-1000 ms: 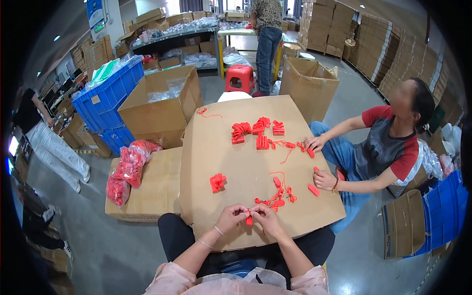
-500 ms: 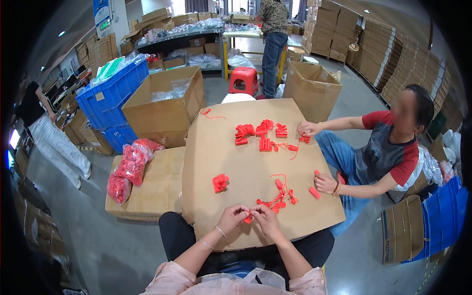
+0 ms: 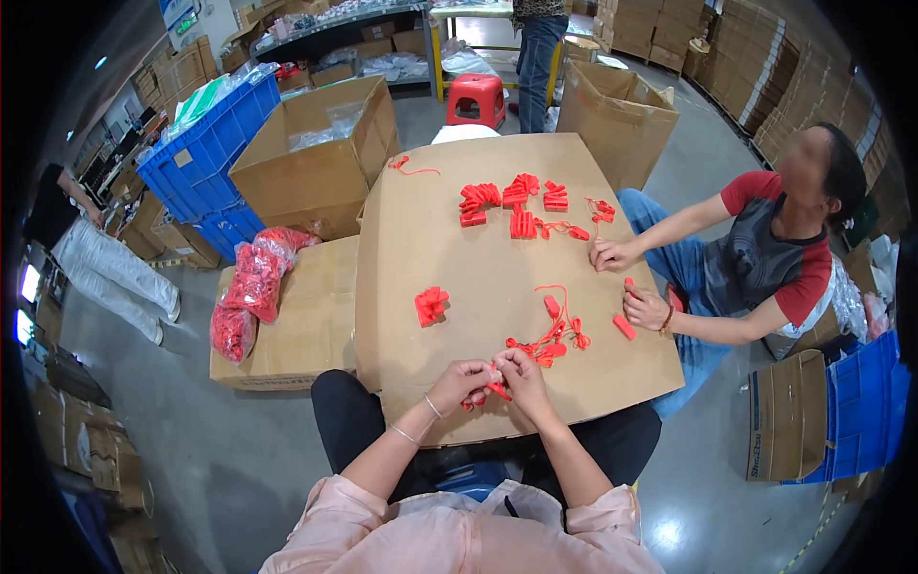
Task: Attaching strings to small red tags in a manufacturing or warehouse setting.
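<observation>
The small red piece [image 3: 497, 387] sits pinched between both hands at the near edge of the cardboard work surface [image 3: 430, 239], just in front of the person's lap; it looks like a little red tag or knot on a thin cord, too small to make out further. I judge it very light and soft, the cord limp and apt to tangle, so it is best taken by fingertips at the solid red body rather than the trailing string. The left hand [image 3: 462, 383] has its fingers curled together onto the piece, and the right hand [image 3: 521, 371] meets it with thumb and forefinger closed on the same piece, the 2 hands touching. Just beyond the right hand lies a loose tangle of red cords and tags [image 3: 553, 337]; further left a small red bundle [image 3: 430, 305] lies alone, and at the far side are several stacked red bundles [image 3: 512, 203]. A co-worker in a red and grey shirt [image 3: 765, 258] sits at the right edge with both hands on the board. The cardboard is flat, matt and dry. Beside it on a closed carton lie clear bags of red pieces [image 3: 251, 287], then an open cardboard box [image 3: 320, 158], blue crates [image 3: 196, 163], a red stool [image 3: 476, 96] and stacks of flat cartons on a grey concrete floor [image 3: 220, 450].
</observation>
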The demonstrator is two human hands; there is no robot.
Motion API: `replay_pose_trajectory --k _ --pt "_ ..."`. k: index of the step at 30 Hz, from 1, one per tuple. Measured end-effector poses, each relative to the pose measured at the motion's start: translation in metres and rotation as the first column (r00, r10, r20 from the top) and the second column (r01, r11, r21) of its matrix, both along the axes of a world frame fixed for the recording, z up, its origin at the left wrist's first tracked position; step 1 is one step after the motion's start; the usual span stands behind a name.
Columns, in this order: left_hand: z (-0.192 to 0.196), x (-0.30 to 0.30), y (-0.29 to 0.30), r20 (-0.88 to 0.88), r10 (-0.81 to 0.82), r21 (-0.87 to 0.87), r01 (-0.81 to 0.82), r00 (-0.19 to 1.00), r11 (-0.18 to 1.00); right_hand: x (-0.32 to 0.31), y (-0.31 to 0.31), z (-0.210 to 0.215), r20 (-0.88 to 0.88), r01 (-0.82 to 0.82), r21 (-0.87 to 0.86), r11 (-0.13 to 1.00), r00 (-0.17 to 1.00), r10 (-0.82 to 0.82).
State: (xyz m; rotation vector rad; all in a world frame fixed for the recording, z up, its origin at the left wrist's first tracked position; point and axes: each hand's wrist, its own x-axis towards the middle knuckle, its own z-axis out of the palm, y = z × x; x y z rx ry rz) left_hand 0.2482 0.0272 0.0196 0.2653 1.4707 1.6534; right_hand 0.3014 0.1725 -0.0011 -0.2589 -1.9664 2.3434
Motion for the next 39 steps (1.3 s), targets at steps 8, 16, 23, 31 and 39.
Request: replay_pose_trajectory --k 8,16,23,31,39 --pt "-0.013 -0.005 -0.003 -0.028 0.394 0.04 -0.393 0.919 0.919 0.019 -0.003 -0.003 -0.01 -0.073 -0.248 0.966 0.997 0.073" --pt "-0.023 -0.017 -0.017 -0.005 0.24 0.041 -0.24 0.971 0.97 0.025 0.026 0.025 -0.036 -0.197 0.3 0.933 0.975 0.218" --pt "-0.013 -0.018 -0.019 0.198 0.141 0.191 -0.179 0.97 0.965 0.028 0.035 0.01 -0.195 0.152 0.72 0.677 0.981 -0.013" --pt "-0.028 -0.005 -0.007 -0.124 0.19 0.107 -0.177 0.974 0.978 0.017 0.018 -0.017 -0.254 0.297 0.605 0.739 0.951 -0.175" --pt "-0.035 0.003 0.013 -0.571 0.259 0.072 -0.267 0.779 0.961 0.016 -0.006 -0.026 -0.077 0.199 0.087 0.976 0.978 -0.193"
